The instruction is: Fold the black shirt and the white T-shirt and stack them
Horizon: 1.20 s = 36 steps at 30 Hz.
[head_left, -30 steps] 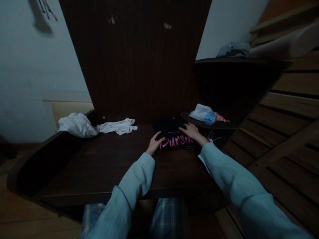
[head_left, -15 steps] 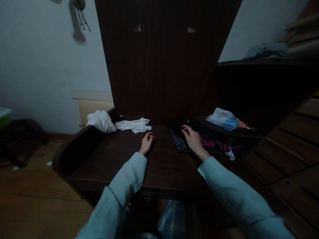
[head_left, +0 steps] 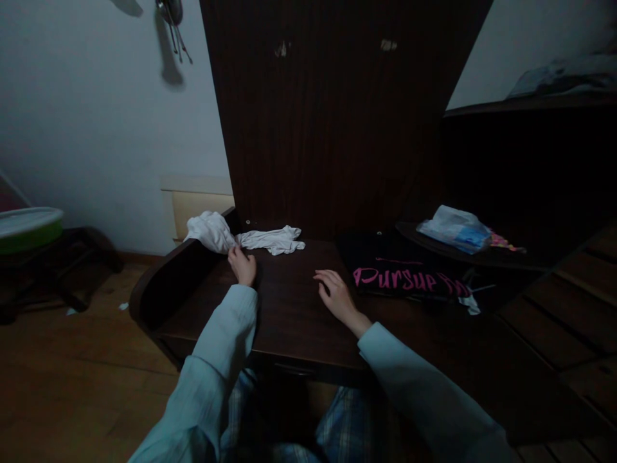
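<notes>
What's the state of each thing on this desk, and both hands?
Left hand, fingertips at the white cloth's edge; grip unclear.
Right hand, open, palm down over the desk.
White cloth, crumpled.
Black shirt, folded flat, pink lettering up.
Plastic bag, crumpled, on the shelf.

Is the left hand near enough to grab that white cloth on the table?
Probably yes. The left hand lies right at the edge of the white cloth, fingertips about touching it, and nothing stands between them on the dark table. The right hand rests apart, nearer the black shirt.
</notes>
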Each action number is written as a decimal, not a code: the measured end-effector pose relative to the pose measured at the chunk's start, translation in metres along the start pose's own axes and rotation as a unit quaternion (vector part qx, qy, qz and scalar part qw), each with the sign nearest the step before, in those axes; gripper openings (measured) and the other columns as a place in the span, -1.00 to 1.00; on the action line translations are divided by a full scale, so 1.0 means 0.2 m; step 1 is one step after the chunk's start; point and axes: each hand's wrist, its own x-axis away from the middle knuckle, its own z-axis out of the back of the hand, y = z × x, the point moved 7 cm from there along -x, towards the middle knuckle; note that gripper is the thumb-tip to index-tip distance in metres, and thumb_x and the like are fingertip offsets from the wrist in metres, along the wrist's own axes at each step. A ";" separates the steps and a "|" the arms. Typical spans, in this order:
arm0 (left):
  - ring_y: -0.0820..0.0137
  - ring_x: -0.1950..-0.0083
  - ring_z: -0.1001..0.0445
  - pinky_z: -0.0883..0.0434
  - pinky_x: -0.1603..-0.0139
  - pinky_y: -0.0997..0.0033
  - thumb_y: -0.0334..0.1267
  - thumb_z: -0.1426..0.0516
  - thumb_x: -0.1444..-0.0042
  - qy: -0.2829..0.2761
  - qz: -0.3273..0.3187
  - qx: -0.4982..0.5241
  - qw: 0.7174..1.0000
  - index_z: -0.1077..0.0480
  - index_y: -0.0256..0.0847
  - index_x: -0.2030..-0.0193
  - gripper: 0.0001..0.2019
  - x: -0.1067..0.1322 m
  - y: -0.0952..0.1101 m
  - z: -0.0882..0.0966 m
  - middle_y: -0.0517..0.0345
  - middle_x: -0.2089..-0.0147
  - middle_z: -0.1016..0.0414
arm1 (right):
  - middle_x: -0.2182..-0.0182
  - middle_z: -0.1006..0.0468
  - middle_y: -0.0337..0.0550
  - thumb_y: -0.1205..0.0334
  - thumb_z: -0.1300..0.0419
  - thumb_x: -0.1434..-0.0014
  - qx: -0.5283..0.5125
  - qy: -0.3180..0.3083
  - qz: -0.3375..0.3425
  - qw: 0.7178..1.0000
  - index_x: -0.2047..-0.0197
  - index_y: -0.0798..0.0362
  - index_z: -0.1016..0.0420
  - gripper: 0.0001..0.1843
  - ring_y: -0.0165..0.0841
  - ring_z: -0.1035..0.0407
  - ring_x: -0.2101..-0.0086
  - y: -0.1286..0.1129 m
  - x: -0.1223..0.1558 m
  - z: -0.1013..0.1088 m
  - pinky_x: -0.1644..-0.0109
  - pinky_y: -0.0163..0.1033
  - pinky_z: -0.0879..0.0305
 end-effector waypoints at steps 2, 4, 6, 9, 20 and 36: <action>0.07 -0.18 -0.14 -0.09 -0.18 0.13 -0.49 -0.02 0.08 0.042 0.041 -0.014 0.998 -0.19 -0.47 -0.06 -0.52 -0.03 -0.07 0.07 -0.30 -0.10 -0.16 | 0.18 -0.47 -0.06 0.42 0.05 -0.09 -0.019 -0.003 -0.016 1.000 0.23 0.04 -0.41 -0.74 -0.28 -0.29 0.10 0.02 0.02 0.00 -0.02 -0.08 -0.24; 0.05 -0.20 -0.11 -0.07 -0.19 0.10 -0.49 -0.02 0.09 0.076 0.070 -0.015 0.995 -0.16 -0.45 -0.09 -0.49 -0.05 -0.12 0.12 -0.29 -0.14 -0.10 | 0.19 -0.47 -0.07 0.42 0.05 -0.07 -0.035 -0.005 -0.035 0.999 0.25 0.04 -0.41 -0.74 -0.28 -0.30 0.11 0.03 0.03 0.00 -0.01 -0.08 -0.24; 0.02 -0.22 -0.07 -0.05 -0.19 0.07 -0.47 -0.04 0.09 0.091 0.082 -0.012 0.992 -0.19 -0.39 -0.09 -0.49 -0.07 -0.15 0.13 -0.28 -0.18 -0.04 | 0.20 -0.47 -0.08 0.42 0.05 -0.07 -0.051 -0.007 -0.058 0.997 0.25 0.03 -0.40 -0.74 -0.28 -0.31 0.12 0.05 0.04 0.00 -0.01 -0.08 -0.23; 0.00 -0.24 -0.05 -0.03 -0.21 0.05 -0.44 -0.06 0.10 0.052 0.081 0.012 0.995 -0.26 -0.37 -0.04 -0.53 -0.10 -0.17 0.10 -0.28 -0.19 -0.05 | 0.22 -0.46 -0.09 0.40 0.05 -0.05 -0.077 -0.010 -0.097 0.992 0.26 0.03 -0.39 -0.75 -0.29 -0.32 0.14 0.08 0.04 -0.01 0.01 -0.11 -0.24; 0.24 0.05 -0.41 -0.27 -0.04 0.28 -0.27 -0.01 0.00 -0.032 0.029 0.109 0.993 -0.44 -0.30 0.25 -0.75 -0.08 -0.11 0.03 -0.04 0.17 -0.49 | 0.36 -0.45 -0.15 0.38 0.04 -0.03 -0.115 -0.044 -0.133 0.983 0.32 0.04 -0.41 -0.77 -0.35 -0.34 0.34 0.10 0.04 -0.05 0.25 -0.25 -0.27; 0.38 0.32 -0.43 -0.39 0.24 0.36 -0.40 -0.14 0.23 -0.492 0.022 0.243 0.836 -0.39 -0.28 0.11 -0.57 0.43 0.27 -0.25 0.13 0.32 -0.47 | 0.35 -0.44 -0.14 0.38 0.01 0.00 -0.138 -0.046 -0.144 0.979 0.27 0.06 -0.41 -0.76 -0.39 -0.34 0.41 0.12 0.04 -0.07 0.34 -0.27 -0.31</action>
